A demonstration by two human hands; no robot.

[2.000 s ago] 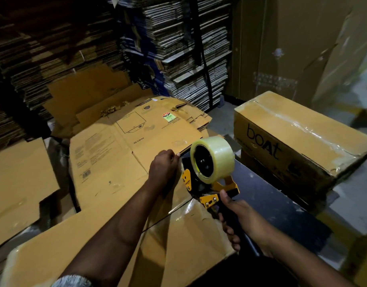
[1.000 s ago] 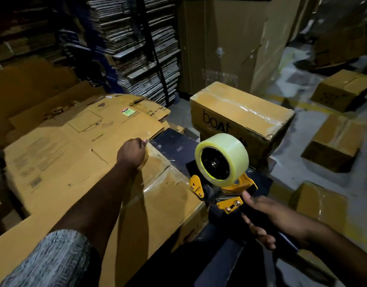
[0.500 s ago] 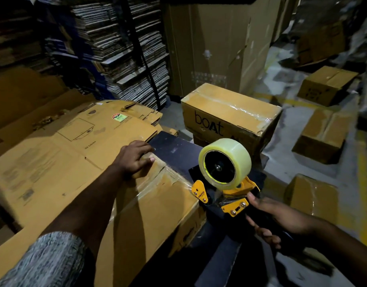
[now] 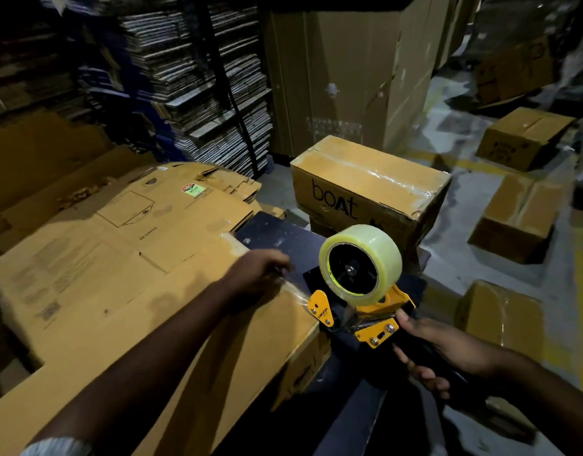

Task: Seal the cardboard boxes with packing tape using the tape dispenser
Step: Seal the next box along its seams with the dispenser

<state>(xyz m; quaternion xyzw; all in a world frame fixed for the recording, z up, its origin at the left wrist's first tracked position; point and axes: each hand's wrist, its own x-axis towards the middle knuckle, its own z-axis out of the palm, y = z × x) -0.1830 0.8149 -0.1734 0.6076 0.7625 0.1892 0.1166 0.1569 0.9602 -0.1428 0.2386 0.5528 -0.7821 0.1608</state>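
Note:
A cardboard box [image 4: 171, 327] lies in front of me on a dark table [image 4: 277, 233]. My right hand [image 4: 448, 353] grips the black handle of a yellow tape dispenser [image 4: 377, 330] beside the box's right edge. A roll of clear tape [image 4: 362, 258] sits on the dispenser. My left hand [image 4: 257, 274], blurred by motion, is over the box's far right corner. Its fingertips seem to pinch a shiny strip of tape [image 4: 295, 292] that runs from the hand to the dispenser's front.
A taped box printed "boat" [image 4: 369, 189] stands just beyond the dispenser. Flattened cartons [image 4: 119, 218] lie to the left and stacked flat cardboard [image 4: 201, 93] rises behind. Several boxes, such as one at the far right [image 4: 523, 136], sit on the floor.
My left hand has left the box's far corner and slid right toward the dispenser, onto the tape strip. The dispenser has stayed in my right hand. The view has turned right.

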